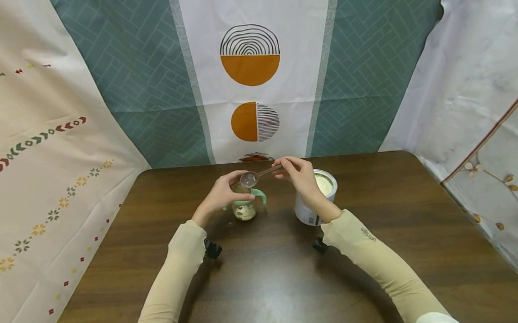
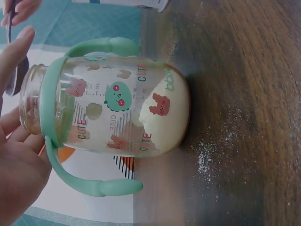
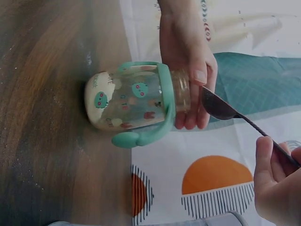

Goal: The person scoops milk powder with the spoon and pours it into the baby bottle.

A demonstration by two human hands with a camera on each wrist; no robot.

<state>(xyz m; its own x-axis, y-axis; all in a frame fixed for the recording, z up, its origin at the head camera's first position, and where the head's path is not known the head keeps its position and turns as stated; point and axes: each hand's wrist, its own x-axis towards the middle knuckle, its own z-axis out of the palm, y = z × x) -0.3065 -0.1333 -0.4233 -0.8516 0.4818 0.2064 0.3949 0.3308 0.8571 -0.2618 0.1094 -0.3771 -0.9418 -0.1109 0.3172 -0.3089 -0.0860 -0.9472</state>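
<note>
A clear baby bottle (image 2: 106, 108) with green handles and cartoon prints stands upright on the table, pale powder heaped at its bottom. My left hand (image 1: 226, 190) grips it round the open neck, thumb on one side and fingers on the other. In my right hand (image 1: 300, 177) the thin handle of a measuring scoop (image 3: 218, 104) is pinched between thumb and fingers. The scoop's round bowl is just above the bottle mouth, close to the left thumb. Beneath the right wrist stands an open tin (image 1: 306, 212) with pale powder inside, partly hidden by the forearm.
White powder specks (image 2: 205, 162) are scattered on the dark wooden table (image 1: 269, 287) beside the bottle. A patterned cloth (image 1: 252, 71) hangs behind the table's far edge, with more printed cloths at both sides.
</note>
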